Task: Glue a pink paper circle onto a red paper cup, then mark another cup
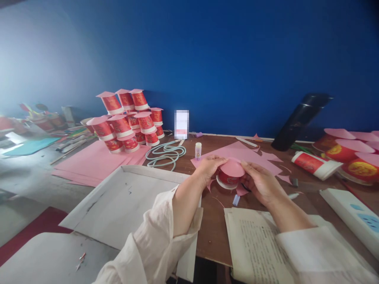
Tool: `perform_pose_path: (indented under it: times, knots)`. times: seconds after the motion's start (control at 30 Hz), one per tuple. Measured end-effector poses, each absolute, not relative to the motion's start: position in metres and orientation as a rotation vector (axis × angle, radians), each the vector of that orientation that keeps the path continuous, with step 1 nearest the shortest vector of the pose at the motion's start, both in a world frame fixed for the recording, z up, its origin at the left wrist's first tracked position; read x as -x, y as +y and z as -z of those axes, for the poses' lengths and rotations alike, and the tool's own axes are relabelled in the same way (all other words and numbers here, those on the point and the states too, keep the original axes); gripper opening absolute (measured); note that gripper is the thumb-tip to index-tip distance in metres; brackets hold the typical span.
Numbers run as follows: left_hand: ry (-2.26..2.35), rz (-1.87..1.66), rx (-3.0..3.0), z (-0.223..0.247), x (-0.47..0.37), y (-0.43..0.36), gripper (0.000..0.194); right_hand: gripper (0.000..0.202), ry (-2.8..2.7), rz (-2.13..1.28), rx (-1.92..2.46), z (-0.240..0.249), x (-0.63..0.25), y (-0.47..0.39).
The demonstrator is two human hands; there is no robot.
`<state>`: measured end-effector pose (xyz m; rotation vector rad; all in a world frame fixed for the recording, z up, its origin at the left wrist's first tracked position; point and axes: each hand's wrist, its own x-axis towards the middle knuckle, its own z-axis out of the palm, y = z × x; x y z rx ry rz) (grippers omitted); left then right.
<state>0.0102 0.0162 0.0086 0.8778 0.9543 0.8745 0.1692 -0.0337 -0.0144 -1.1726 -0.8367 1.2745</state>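
Between my two hands is a red paper cup, upside down with its white rim lowest, and a round pink paper disc lies over its top. My left hand pinches the left edge of the disc with thumb and fingers. At the opposite edge, my right hand holds the disc and the cup's side, its fingers partly hidden behind. Beneath them lie a cut pink paper sheet and scraps. A glue stick stands uncapped just beyond my left hand; a small lilac cap lies nearer me.
Red cups with pink discs are stacked at the left on pink sheets. At the right are a leaning black bottle, a tipped-over cup and a power strip. A booklet and white box lid lie close to me.
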Motion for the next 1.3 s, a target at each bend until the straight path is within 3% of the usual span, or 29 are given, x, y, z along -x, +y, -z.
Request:
perform_pose_path:
  times: [0.8, 1.1, 1.3]
  knots:
    - [0.935, -0.801, -0.924, -0.014, -0.002, 0.017, 0.013, 0.037, -0.970, -1.387, 1.144, 0.011, -0.176, -0.040]
    - [0.797, -0.649, -1.110, -0.017, 0.016, 0.022, 0.072, 0.036, -0.895, -1.363, 1.163, 0.012, -0.176, -0.039]
    - [0.811, -0.667, -1.183, -0.011, 0.016, 0.024, 0.086, 0.036, -0.912, -1.367, 1.170, 0.012, -0.177, -0.039]
